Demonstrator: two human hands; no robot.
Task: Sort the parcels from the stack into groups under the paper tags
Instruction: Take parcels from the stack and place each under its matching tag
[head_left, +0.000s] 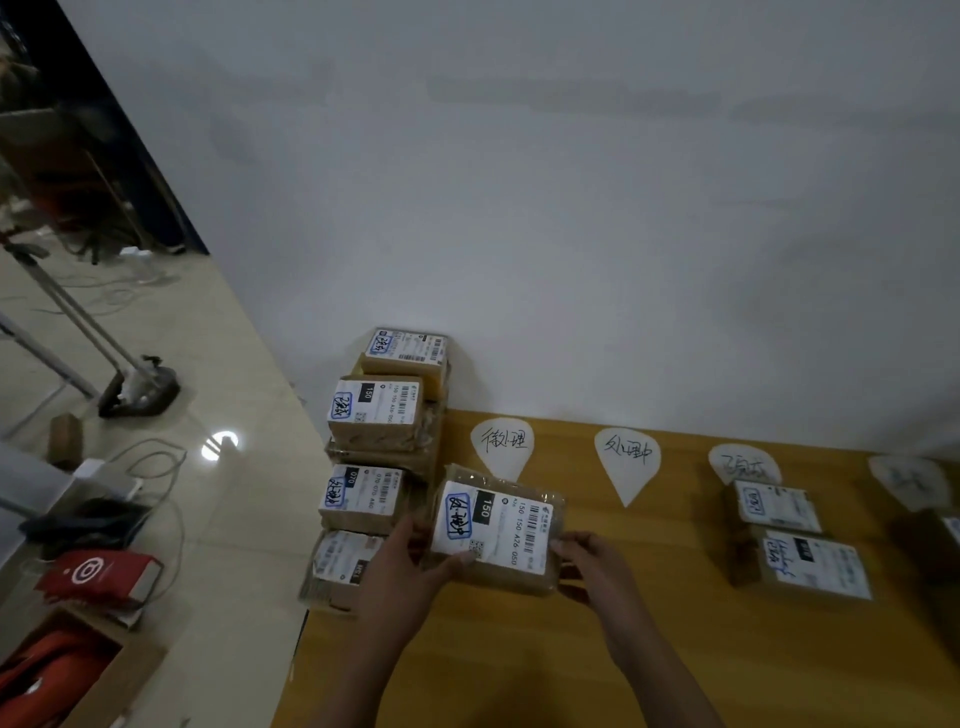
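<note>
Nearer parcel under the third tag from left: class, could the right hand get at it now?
Probably, once freed: the right hand grips the held parcel, but bare table lies between it and the nearer parcel.

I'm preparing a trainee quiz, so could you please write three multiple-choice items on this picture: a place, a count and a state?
1. Where is the stack?
A. the table, left end, against the wall
B. the table's middle
C. the floor

2. How many sorted parcels lie under the third tag from the left?
A. none
B. two
C. five

3. The loose parcel is:
A. untouched
B. gripped by both hands
C. torn open

Answers:
1. A: the stack stands at the left edge by the wall.
2. B: two labelled boxes lie below that tag.
3. B: the left hand and right hand each hold one side.
</note>
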